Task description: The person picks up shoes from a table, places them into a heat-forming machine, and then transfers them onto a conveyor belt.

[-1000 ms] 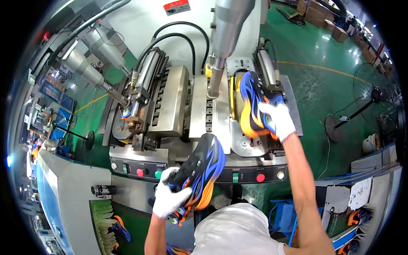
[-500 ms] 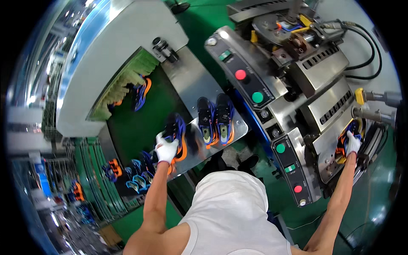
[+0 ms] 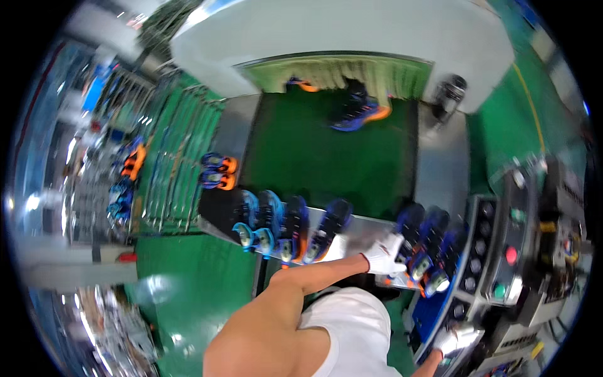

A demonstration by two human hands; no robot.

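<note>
L gloved hand (image 3: 384, 256) closes on a black-and-blue sneaker w/ orange sole (image 3: 407, 242) in the row on the steel shelf (image 3: 359, 229); R gloved hand (image 3: 457, 338) low by control panel (image 3: 502, 251), grip unclear; seat shoe square w/ neighbours.

A gloved left hand (image 3: 384, 254) rests on a blue-and-black shoe (image 3: 408, 235) in the row along the steel shelf (image 3: 358, 229). The gloved right hand (image 3: 457, 338) hangs low beside the control panel (image 3: 505, 251). Another shoe (image 3: 359, 114) sits on the green conveyor belt (image 3: 326, 157).
</note>
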